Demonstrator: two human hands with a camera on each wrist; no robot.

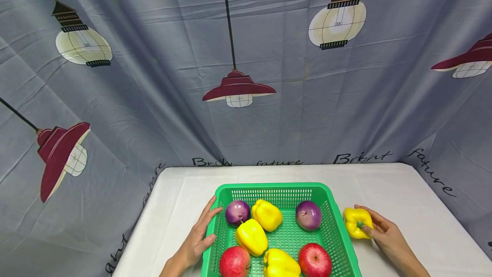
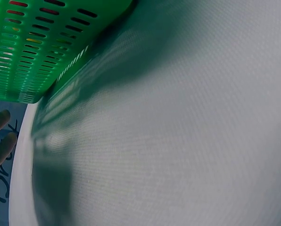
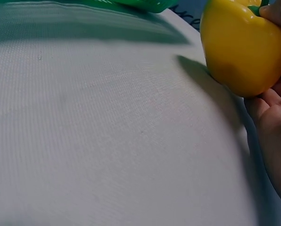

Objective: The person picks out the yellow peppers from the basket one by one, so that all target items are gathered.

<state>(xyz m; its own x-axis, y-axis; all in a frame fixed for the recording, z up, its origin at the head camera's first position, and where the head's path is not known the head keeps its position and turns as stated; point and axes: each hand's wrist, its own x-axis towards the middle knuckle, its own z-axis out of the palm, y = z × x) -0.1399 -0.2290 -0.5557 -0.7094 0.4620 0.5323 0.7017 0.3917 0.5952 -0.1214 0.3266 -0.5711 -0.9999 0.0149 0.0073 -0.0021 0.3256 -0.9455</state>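
Green basket borders spread left hand; right hand grips yellow pepper.

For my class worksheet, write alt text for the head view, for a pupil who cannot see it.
A right hand holds a yellow pepper just right of a green basket on a white table; the left hand is at the basket's left edge. Inside are three yellow peppers, two purple fruits and two red fruits. Behind hangs a gray curtain printed with lamps.
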